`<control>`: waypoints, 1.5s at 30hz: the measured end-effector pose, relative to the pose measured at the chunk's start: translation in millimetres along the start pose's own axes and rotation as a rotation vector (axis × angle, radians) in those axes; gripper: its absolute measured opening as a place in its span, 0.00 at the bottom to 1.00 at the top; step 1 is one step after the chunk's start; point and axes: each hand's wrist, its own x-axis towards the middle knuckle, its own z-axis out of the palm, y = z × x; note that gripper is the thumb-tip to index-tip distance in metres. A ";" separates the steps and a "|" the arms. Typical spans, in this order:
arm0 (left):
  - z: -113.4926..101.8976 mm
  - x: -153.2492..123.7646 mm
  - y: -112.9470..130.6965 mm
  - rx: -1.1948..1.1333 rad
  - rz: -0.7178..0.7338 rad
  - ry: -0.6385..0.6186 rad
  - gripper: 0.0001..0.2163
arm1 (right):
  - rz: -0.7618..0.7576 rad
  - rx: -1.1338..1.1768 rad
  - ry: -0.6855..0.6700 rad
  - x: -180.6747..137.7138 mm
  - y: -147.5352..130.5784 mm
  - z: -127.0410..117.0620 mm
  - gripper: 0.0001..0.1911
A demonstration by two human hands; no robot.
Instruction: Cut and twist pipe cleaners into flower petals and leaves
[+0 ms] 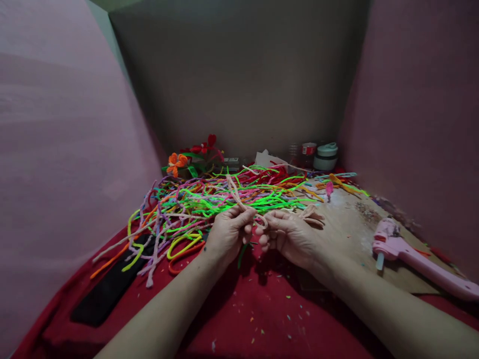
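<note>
My left hand (232, 230) pinches a pale pink pipe cleaner (236, 192), whose doubled length sticks up beyond my fingers toward the back. Close beside it, my right hand (286, 234) is closed on the same pale pink piece, which curves in a small loop between the two hands. Past my right hand lies a bent pale pink bundle (312, 215); whether it joins the held piece is hidden. Behind both hands spreads a heap of pipe cleaners (209, 199) in green, pink, purple, orange and red.
A pink glue gun (396, 247) rests on a wooden board (350, 234) at the right. A black strip (112, 289) lies on the red cloth (262, 309). At the back are an orange flower (176, 163), red flowers (204, 145) and a lidded container (325, 157). Pink walls flank both sides.
</note>
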 end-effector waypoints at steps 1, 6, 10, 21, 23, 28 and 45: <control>0.4 -0.1 0.2 0.000 -0.003 0.013 0.08 | 0.036 0.056 -0.031 0.8 1.3 -1.7 0.06; 2.3 -1.4 -1.3 0.012 0.027 0.010 0.08 | 0.033 0.144 -0.047 3.5 6.7 -5.1 0.06; 1.8 -2.4 -1.9 0.041 0.064 -0.040 0.08 | 0.032 0.132 0.022 3.0 7.3 -3.2 0.07; 3.8 -6.9 3.6 0.355 0.214 0.059 0.08 | 0.049 0.026 0.113 -1.3 3.0 8.1 0.12; 4.8 -7.8 5.0 0.419 0.230 0.079 0.08 | 0.066 -0.030 0.085 -1.9 3.4 8.7 0.12; 5.7 -9.3 9.4 0.541 0.262 0.116 0.09 | 0.069 -0.194 0.072 -1.2 4.2 6.7 0.14; -3.0 -2.1 8.9 0.221 0.108 0.130 0.10 | 0.139 -0.330 0.073 -3.8 6.0 11.4 0.15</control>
